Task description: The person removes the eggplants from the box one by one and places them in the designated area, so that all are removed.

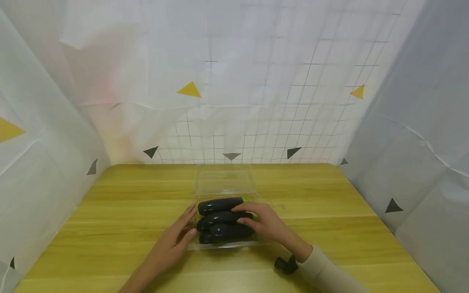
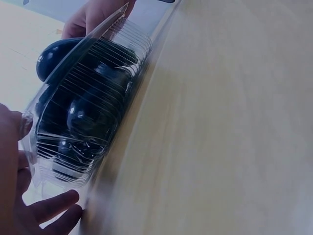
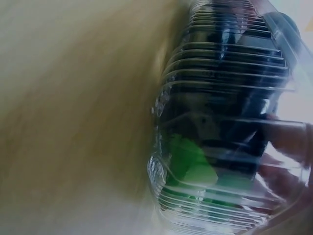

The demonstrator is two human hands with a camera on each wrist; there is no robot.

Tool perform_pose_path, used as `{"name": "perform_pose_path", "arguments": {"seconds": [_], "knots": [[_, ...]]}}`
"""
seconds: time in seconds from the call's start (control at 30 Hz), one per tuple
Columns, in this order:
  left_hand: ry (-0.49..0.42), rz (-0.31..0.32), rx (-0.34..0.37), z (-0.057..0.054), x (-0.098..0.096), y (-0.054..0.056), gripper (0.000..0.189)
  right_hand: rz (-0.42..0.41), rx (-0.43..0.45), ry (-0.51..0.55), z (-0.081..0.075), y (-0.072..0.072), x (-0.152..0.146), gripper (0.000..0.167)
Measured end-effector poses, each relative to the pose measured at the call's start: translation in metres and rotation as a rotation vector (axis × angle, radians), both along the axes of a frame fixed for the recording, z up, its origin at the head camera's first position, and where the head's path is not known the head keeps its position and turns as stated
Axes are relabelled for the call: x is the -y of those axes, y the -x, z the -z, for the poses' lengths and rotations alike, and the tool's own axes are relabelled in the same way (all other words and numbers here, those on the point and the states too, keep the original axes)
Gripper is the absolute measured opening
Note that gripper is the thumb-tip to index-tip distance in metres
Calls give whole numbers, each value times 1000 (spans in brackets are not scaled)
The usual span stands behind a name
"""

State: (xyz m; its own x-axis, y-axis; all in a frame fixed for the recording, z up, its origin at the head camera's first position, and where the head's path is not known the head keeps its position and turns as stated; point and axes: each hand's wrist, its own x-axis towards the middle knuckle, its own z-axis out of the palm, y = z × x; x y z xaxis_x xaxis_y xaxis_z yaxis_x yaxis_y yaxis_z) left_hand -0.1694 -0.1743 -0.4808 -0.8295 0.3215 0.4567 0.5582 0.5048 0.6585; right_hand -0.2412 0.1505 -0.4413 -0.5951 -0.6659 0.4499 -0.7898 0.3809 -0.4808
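A clear plastic clamshell container [image 1: 242, 245] lies on the table with its lid [image 1: 224, 180] folded back. Several dark eggplants with green stem ends fill it, among them a back eggplant [image 1: 221, 204], a middle eggplant [image 1: 220, 218] and a front eggplant [image 1: 231, 231]. My left hand [image 1: 172, 242] rests against the container's left side, fingers fairly straight, thumb at the rim. Over the right part of the container, my right hand [image 1: 267, 221] grips the middle eggplant near its stem end, thumb in front and fingers behind. The right wrist view shows a green stem end [image 3: 193, 166] through the ribbed wall.
A wooden table [image 1: 121, 211] carries the container. White sheets with a grid and triangles hang as a back wall [image 1: 234, 81] and along both sides. A small black object [image 1: 286, 265] shows beside the right wrist.
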Motion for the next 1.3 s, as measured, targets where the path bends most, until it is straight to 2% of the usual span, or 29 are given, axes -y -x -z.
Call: {"name": "perform_pose_path", "arguments": {"seconds": [0.1, 0.3, 0.47, 0.7, 0.9, 1.3], "knots": [[-46, 19, 19, 1, 0, 0, 54, -5, 10, 38, 1, 1, -1, 33], [-205, 61, 97, 6, -2, 2, 53, 5, 64, 80, 0, 1, -3, 33], [-272, 74, 121, 8, -2, 3, 52, 3, 80, 99, 0, 1, -3, 32], [-297, 83, 141, 8, -2, 3, 50, 26, 99, 122, 2, 1, -5, 32], [-303, 83, 154, 8, -3, 2, 51, 35, 122, 155, -3, -1, -7, 32], [-279, 61, 160, 7, -4, 1, 50, 69, 94, 184, -13, -2, -12, 31]]}}
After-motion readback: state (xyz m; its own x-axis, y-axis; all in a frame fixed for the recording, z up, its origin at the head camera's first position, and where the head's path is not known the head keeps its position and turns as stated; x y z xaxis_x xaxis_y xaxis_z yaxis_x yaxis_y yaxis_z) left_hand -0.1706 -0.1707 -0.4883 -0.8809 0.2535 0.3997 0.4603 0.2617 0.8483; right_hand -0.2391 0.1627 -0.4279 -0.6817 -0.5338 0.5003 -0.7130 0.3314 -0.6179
